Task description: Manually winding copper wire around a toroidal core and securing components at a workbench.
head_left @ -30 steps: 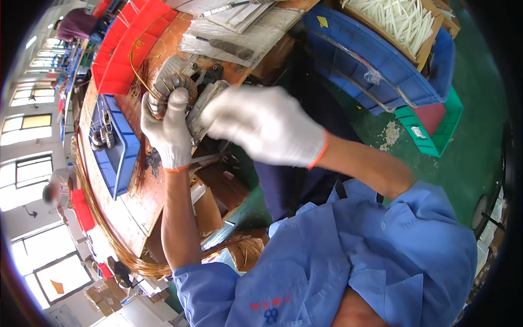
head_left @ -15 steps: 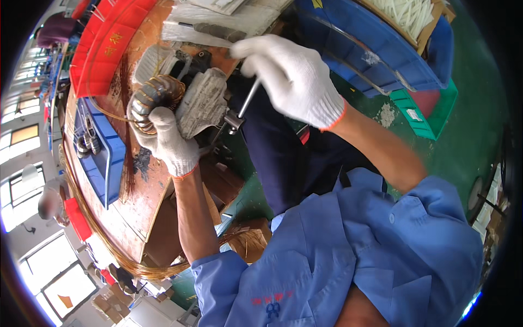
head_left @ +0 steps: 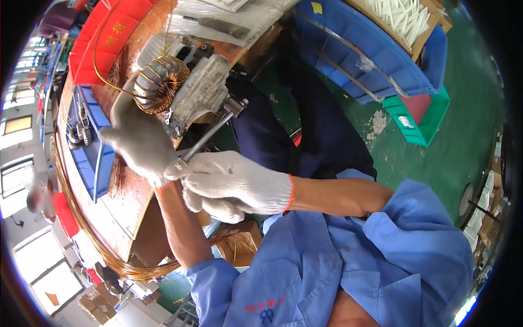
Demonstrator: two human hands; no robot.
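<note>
1. I see the grey ring-shaped core wound with copper wire [head_left: 161,83] clamped in a grey bench vise [head_left: 202,92], far left.
2. My white-gloved left hand [head_left: 137,143] rests against it, grip unclear.
3. My white-gloved right hand [head_left: 235,184] is closed around the steel vise handle [head_left: 210,136].

The person is wearing white knit gloves with orange cuffs on the left hand [head_left: 139,143] and right hand [head_left: 234,182], plus a short-sleeved blue work shirt [head_left: 348,267].

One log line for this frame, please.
left hand: beside coil | right hand: on vise handle | vise: grips coil
</note>
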